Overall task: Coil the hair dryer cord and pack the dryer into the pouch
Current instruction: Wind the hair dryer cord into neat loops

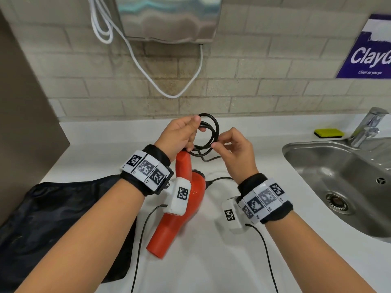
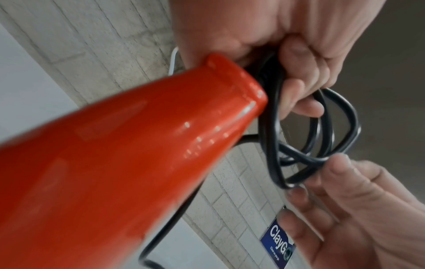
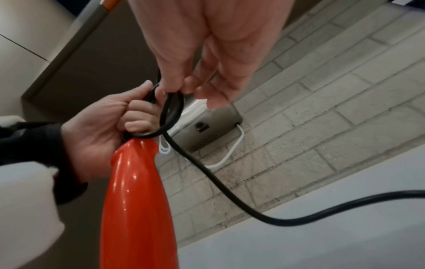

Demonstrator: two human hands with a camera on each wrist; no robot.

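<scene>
A red hair dryer (image 1: 179,208) hangs tilted over the white counter, handle end up (image 2: 138,145) (image 3: 135,200). Its black cord (image 1: 209,132) forms several loops just above the handle end. My left hand (image 1: 182,134) grips those loops (image 2: 299,127) at the handle's tip, fingers curled round them (image 3: 138,111). My right hand (image 1: 232,149) pinches the loops' right side between thumb and forefinger (image 2: 333,172) (image 3: 184,87). A loose stretch of cord (image 3: 253,209) trails down to the counter. The black pouch (image 1: 53,218) lies flat at the left, under my left forearm.
A steel sink (image 1: 342,187) with a tap (image 1: 368,125) sits at the right, a yellow sponge (image 1: 329,133) behind it. On the brick wall hang a metal hand dryer (image 1: 169,17) with a white cable (image 1: 169,89) and a blue sign (image 1: 368,49).
</scene>
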